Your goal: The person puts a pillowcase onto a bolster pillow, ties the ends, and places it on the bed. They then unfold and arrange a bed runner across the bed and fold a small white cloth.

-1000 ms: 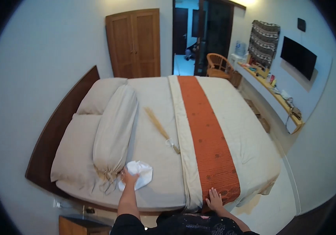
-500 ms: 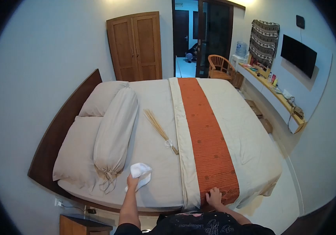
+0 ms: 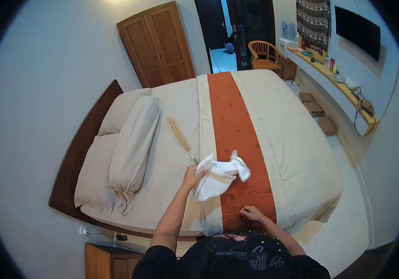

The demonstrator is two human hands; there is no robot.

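Note:
A white cloth (image 3: 213, 183) hangs loosely from my left hand (image 3: 194, 177), whose fingers are closed on it. Its folds spread over the cream sheet edge and the orange bed runner (image 3: 236, 111). Just beyond that hand lies a bundle of thin sticks, a bed broom (image 3: 178, 134), its tied end partly hidden by the hand and cloth. My right hand (image 3: 253, 213) is over the near part of the runner with its fingers curled in, and nothing shows in them. Whether it touches the fabric I cannot tell.
Two pillows (image 3: 96, 162) and a long bolster (image 3: 135, 139) lie by the dark headboard (image 3: 85, 144). A wooden bedside cabinet (image 3: 111, 260) stands at the near left. Beyond the bed are a wardrobe (image 3: 157, 46), a chair (image 3: 265, 58) and a cluttered wall shelf (image 3: 334, 83).
My left hand has carried the white cloth rightward and away from me, up to the runner. My right hand's fingers were spread on the runner and are now curled. The view has tilted down.

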